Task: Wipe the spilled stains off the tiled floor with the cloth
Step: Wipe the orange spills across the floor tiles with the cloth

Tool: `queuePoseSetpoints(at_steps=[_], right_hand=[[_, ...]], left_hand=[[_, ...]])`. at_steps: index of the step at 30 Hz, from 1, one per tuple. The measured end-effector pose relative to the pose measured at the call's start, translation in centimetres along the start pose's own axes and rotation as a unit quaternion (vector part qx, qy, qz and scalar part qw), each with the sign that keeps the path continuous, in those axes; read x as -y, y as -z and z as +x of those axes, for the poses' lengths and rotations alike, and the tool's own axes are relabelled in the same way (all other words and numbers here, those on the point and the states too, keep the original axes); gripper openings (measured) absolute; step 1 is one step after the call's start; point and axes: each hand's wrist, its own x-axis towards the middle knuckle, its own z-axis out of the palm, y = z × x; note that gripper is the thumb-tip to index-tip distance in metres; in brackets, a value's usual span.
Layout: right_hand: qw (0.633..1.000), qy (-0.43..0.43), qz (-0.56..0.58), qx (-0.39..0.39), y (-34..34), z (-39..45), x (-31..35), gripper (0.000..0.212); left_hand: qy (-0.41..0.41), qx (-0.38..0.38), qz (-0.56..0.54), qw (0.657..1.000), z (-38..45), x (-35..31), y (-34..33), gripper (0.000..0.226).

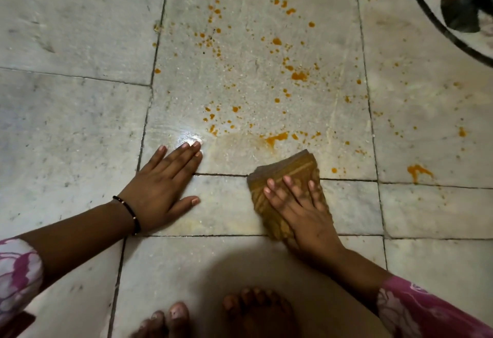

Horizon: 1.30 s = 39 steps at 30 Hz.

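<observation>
Fingers of the right hand [298, 204] lie straight and a little spread on top of the cloth [286, 177], pressing it flat onto the floor; nothing is curled around it. The cloth is a folded brown-yellow piece with woven stripes. It sits across a dark grout line, and its far corner points to 12 o'clock, toward the spill. No label or writing can be read on it.

The left hand [165, 185] is also flat and open, palm down on the bare tile, at 9 o'clock from the cloth and apart from it. Its fingers point to about 1 o'clock and the thumb is spread out toward the cloth. The fingertips are beside a bright wet glare spot [188, 137]. On the left wrist is a thin dark bracelet [128, 211] with small beads.

Both forearms come out of pink sleeves [416, 308] with a white flower pattern.

The orange stains [276, 137] begin just beyond the cloth at 12 o'clock and are scattered as many drops and small splashes up the large tile to the top edge. One bigger splash [417, 171] lies at 3 o'clock from the cloth, well apart. The tiled floor [66, 124] is pale grey stone with dark joints.

Bare toes [213, 313] show at 6 o'clock, in shadow. At 1 o'clock, in the far corner, a dark curved object [437, 20] is partly visible; I cannot tell what it is.
</observation>
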Motion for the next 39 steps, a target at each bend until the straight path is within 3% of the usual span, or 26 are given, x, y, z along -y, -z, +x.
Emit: queuePoseSetpoints(at_steps=[5,6,10,15,19,22,25,27,30,34,36,39], right_hand=[[0.992,0.124,-0.027,0.025,-2.4,-9.1,0.1,0.067],[0.992,0.117,-0.033,0.019,-2.6,-11.2,-0.6,0.065],[0.998,-0.010,-0.060,0.031,-1.7,-13.1,-3.7,0.070],[0.992,-0.128,0.023,-0.004,0.3,-6.3,-2.3,0.083],[0.999,0.006,-0.021,0.040,-0.9,-6.8,0.7,0.079],[0.999,0.026,-0.027,0.028,-1.9,-12.1,0.1,0.055],[0.998,-0.020,-0.057,0.011,-1.1,-13.5,-3.4,0.058],[0.996,-0.088,-0.003,0.007,0.1,-11.4,-5.1,0.075],[0.983,-0.180,0.042,-0.008,1.6,-5.6,-5.4,0.080],[0.999,-0.042,0.022,0.020,1.6,-1.0,-2.3,0.083],[0.999,0.023,0.029,0.036,0.7,-2.5,-0.7,0.081],[0.997,0.052,-0.012,0.059,-0.4,-7.1,-1.3,0.075]], left_hand=[[-0.123,-0.001,0.015,0.992,-0.2,-2.0,-0.4,0.065],[-0.137,0.005,0.019,0.990,-0.2,-2.4,-0.7,0.066],[-0.138,0.018,0.030,0.990,-0.2,-2.8,-1.4,0.071],[-0.141,0.028,0.014,0.990,0.0,-2.1,-1.1,0.072],[-0.135,0.024,0.006,0.991,-0.3,-2.3,-1.2,0.071],[-0.136,0.023,0.004,0.990,-0.2,-2.2,-1.1,0.071],[-0.137,0.031,0.009,0.990,-0.2,-2.1,-1.1,0.072],[-0.133,0.040,0.010,0.990,-0.2,-2.1,-1.0,0.072],[-0.135,0.040,0.009,0.990,-0.1,-2.0,-0.9,0.072],[-0.139,0.039,0.005,0.990,-0.1,-2.0,-0.7,0.072],[-0.138,0.037,0.000,0.990,-0.2,-2.0,-0.8,0.072],[-0.136,0.035,-0.007,0.990,-0.4,-1.9,-1.1,0.071]])
